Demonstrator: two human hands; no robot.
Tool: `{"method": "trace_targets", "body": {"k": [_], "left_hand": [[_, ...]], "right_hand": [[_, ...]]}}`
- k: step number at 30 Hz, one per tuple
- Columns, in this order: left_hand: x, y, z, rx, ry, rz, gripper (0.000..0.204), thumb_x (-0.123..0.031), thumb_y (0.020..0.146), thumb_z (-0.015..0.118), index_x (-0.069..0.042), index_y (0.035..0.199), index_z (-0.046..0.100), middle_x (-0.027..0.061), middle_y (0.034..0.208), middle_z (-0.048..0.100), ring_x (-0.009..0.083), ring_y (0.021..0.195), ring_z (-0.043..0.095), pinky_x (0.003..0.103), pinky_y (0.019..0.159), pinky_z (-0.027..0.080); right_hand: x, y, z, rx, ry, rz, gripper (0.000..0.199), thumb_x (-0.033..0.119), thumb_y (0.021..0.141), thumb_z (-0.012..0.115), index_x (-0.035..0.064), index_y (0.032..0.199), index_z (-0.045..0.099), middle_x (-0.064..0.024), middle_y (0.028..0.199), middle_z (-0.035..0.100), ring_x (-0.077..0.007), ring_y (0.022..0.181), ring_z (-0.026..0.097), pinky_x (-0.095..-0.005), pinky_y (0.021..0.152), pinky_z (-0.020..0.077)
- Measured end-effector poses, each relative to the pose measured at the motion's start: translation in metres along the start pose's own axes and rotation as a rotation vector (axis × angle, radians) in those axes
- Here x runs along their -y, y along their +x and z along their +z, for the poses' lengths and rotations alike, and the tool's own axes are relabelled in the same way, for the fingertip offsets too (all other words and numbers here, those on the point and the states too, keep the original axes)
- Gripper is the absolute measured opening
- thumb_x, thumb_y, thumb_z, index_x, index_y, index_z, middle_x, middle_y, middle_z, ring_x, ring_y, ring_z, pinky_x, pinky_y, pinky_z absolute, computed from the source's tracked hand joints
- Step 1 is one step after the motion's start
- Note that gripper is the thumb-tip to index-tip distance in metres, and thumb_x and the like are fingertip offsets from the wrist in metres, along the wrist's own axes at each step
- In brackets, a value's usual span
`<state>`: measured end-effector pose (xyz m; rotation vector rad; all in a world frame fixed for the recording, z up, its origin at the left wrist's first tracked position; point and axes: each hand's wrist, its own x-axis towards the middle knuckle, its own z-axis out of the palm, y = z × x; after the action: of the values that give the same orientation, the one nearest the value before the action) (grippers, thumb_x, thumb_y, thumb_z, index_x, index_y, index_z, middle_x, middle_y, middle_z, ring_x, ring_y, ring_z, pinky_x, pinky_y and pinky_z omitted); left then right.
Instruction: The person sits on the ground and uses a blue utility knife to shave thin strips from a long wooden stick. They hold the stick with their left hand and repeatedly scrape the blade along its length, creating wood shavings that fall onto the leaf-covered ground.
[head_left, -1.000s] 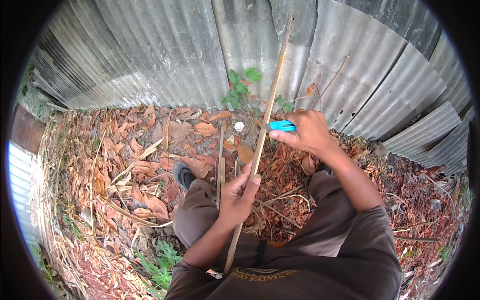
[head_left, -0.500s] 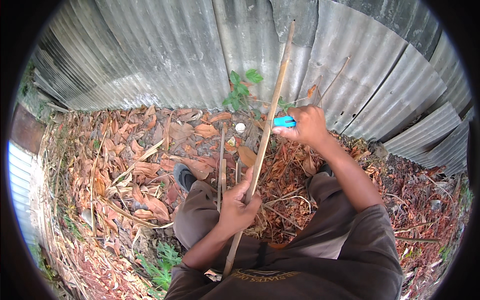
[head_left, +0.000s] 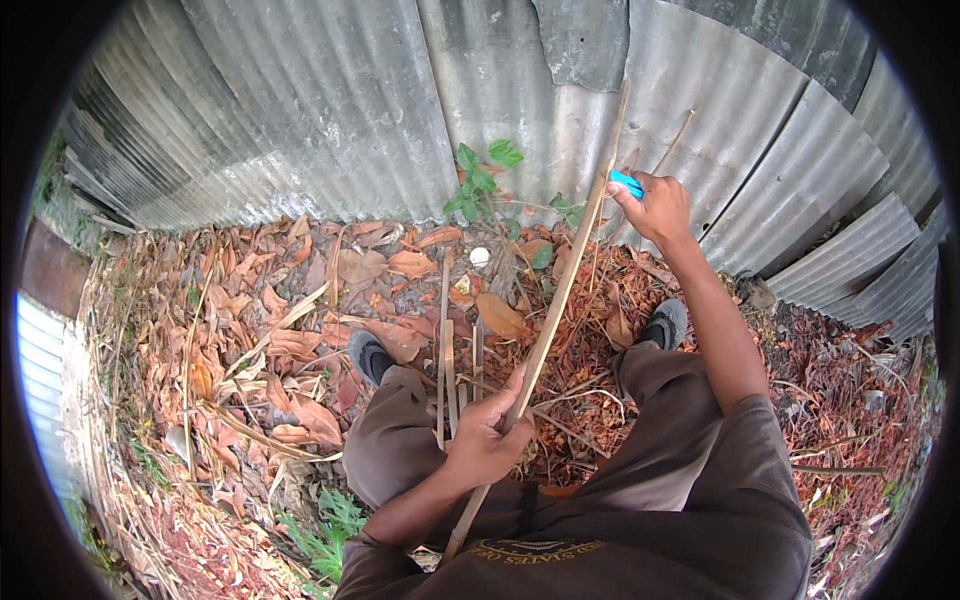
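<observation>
A long, slim bamboo stick (head_left: 553, 318) slants from near my waist up toward the metal fence, its far end raised. My left hand (head_left: 490, 440) is wrapped round its lower part, the thumb lying along it. Farther up, my right hand (head_left: 657, 208) grips a small bright blue utility knife (head_left: 627, 184), pressed against the stick's right side. The knife's blade is too small to make out. Just below the knife a thin pale sliver runs beside the stick; I cannot tell whether it is attached. Several more narrow sticks (head_left: 450, 375) stand near my left knee.
A corrugated metal fence (head_left: 330, 110) rises ahead. Dry leaves (head_left: 290, 340) cover the ground. A green plant (head_left: 478, 185) grows at the fence's foot, near a round white object (head_left: 480, 257). My shoes (head_left: 372, 357) are planted apart; another leafy plant (head_left: 335, 520) is at lower left.
My right hand and the knife have moved up and away along the stick. The stick's far end has swung right and lower. My left hand has shifted slightly right and nearer.
</observation>
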<state>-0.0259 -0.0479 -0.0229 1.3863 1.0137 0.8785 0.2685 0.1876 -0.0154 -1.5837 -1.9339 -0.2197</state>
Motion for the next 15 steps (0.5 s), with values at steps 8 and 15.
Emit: {"method": "trace_targets", "body": {"k": [8, 15], "left_hand": [[0.005, 0.003, 0.006, 0.070, 0.016, -0.032, 0.063, 0.005, 0.083, 0.054, -0.002, 0.144, 0.038, -0.0048, 0.076, 0.054, 0.0004, 0.064, 0.042, 0.019, 0.054, 0.037], [0.030, -0.005, -0.010, -0.098, -0.255, -0.156, 0.055, 0.010, 0.085, 0.047, 0.001, 0.140, 0.043, -0.0086, 0.072, 0.046, -0.0017, 0.057, 0.037, 0.016, 0.051, 0.031]], "right_hand": [[-0.064, 0.021, 0.019, 0.004, -0.090, 0.390, 0.077, 0.076, 0.081, 0.042, 0.0047, 0.080, 0.073, -0.0189, 0.072, 0.066, -0.0355, 0.074, 0.066, -0.0445, 0.065, 0.0505], [-0.131, -0.008, -0.005, 0.100, -0.067, 0.792, 0.096, 0.080, 0.084, 0.024, -0.0048, 0.085, 0.070, -0.0269, 0.092, 0.067, -0.0417, 0.095, 0.064, -0.0462, 0.083, 0.0479]]}}
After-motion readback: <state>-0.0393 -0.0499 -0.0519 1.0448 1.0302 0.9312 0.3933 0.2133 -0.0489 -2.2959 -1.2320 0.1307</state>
